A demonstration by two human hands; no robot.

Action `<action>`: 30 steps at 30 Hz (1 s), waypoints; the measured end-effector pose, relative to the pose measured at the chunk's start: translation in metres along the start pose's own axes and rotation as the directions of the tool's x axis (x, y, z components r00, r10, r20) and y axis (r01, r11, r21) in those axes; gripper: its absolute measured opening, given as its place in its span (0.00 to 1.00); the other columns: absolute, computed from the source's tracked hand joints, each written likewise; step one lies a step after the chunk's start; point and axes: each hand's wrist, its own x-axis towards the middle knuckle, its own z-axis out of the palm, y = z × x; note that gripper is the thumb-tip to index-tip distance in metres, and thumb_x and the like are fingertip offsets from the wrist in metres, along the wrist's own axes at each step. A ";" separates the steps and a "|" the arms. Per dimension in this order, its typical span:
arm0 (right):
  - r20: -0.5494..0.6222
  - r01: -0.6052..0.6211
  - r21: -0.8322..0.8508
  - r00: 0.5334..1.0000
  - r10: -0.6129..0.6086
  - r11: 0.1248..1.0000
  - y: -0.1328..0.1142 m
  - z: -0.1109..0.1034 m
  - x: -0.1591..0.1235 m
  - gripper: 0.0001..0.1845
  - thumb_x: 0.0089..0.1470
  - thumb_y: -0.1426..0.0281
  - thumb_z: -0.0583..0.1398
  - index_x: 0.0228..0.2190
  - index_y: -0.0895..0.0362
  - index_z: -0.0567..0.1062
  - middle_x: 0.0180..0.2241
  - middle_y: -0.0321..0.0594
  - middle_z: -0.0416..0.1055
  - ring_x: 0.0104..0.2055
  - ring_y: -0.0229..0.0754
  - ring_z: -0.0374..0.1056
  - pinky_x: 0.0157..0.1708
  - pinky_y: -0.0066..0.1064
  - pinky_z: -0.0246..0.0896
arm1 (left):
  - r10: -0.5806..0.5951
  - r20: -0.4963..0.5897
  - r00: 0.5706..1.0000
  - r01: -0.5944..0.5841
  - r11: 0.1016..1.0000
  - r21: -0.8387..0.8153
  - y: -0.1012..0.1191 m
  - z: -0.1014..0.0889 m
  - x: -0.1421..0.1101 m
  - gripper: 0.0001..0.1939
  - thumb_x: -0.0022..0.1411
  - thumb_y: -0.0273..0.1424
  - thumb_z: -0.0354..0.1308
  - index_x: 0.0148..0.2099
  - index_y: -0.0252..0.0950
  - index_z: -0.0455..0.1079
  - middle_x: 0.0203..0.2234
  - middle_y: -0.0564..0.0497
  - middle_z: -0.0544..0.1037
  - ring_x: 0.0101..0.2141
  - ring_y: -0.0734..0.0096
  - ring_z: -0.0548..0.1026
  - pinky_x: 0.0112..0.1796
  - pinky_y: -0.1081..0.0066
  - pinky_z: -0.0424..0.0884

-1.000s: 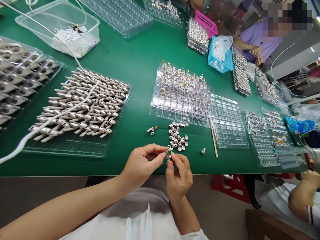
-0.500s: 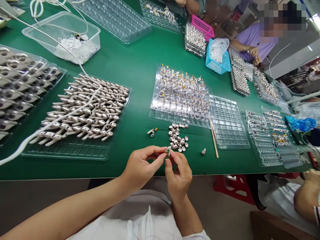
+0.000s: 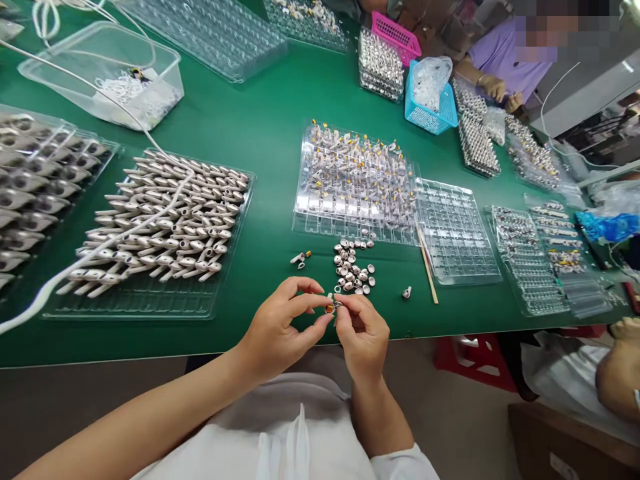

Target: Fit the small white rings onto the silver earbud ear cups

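At the table's front edge, my left hand pinches a small silvery metal part that shows an orange piece inside. My right hand meets it from the other side, thumb and finger closed on a small round metal cap. The two pieces touch or nearly touch; fingertips cover much of them. Just beyond my fingers lies a loose pile of small round metal caps. A small part with an orange tip lies left of the pile, and a single metal piece lies to its right.
A tray of silvery spout-like metal parts is at left, crossed by a white cable. Ahead stands a clear tray of small orange-tipped parts, with a wooden stick beside it. A co-worker in a purple shirt sits across.
The left fingers have opened out a little around the part, and its orange piece now shows. The right thumb has come up against the cap. The view has shifted slightly.
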 end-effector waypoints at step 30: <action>0.216 -0.342 0.322 0.934 0.283 0.883 -0.001 0.000 0.004 0.06 0.54 0.70 0.62 0.34 0.55 0.79 0.28 0.36 0.75 0.24 0.34 0.69 0.22 0.24 0.65 | 0.044 0.109 0.993 -0.051 0.997 0.062 -0.001 -0.005 -0.003 0.09 0.60 0.22 0.61 0.44 0.34 0.74 0.37 0.46 0.80 0.39 0.66 0.76 0.41 0.66 0.73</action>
